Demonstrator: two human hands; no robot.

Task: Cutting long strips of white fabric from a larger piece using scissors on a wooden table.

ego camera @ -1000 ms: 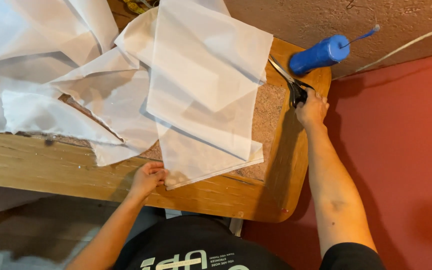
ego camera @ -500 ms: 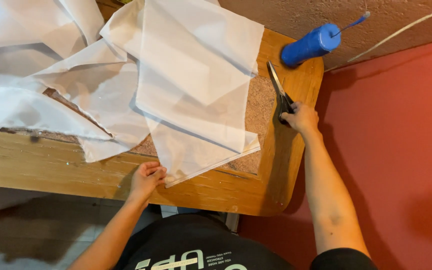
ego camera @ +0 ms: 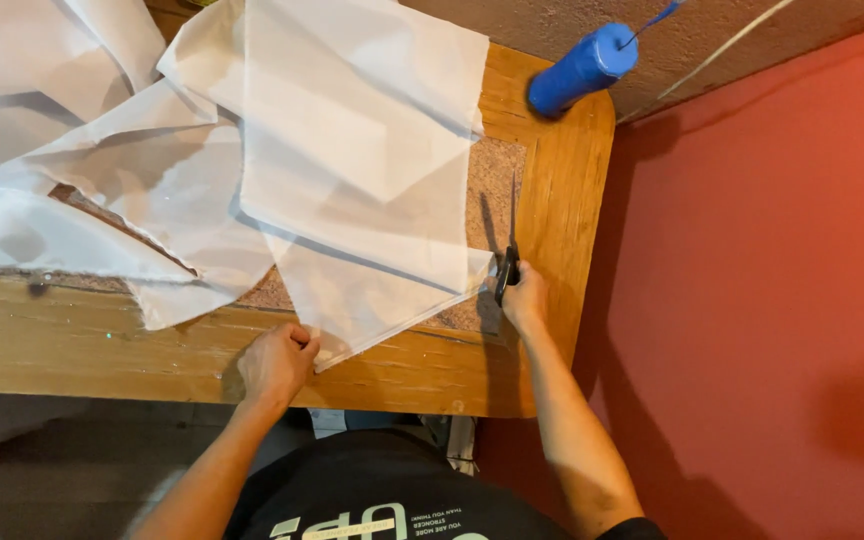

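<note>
1. White fabric sheet (ego camera: 362, 190): we find it spread flat on the wooden table (ego camera: 552, 200), its near corner reaching the table's front edge. It lies partly over an inset speckled panel (ego camera: 497, 175) in the table top.
2. Left hand (ego camera: 277, 362): we see it at the front edge of the table, fingers (ego camera: 302, 340) curled and pinching the near corner of the white fabric sheet.
3. Right hand (ego camera: 524, 300): we note it just right of the sheet's lower right edge, fingers clenched around the dark handles of a pair of scissors (ego camera: 507, 260).
4. Scissors: the blades point away from the person, up along the speckled panel, just beside the right edge of the sheet. We cannot tell whether the blades touch the fabric or how far apart they stand.
5. Further white fabric pieces (ego camera: 82, 180): we record several overlapping, creased pieces covering the left part of the table, some tucked under the main sheet.
6. Blue cylinder (ego camera: 582, 68): it lies at the far right corner of the table, well apart from both hands, with a thin blue strand at its far end.
7. Surroundings: a red wall (ego camera: 772, 280) stands to the right of the table. The person's dark shirt (ego camera: 382, 500) shows at the lower edge of the view.
</note>
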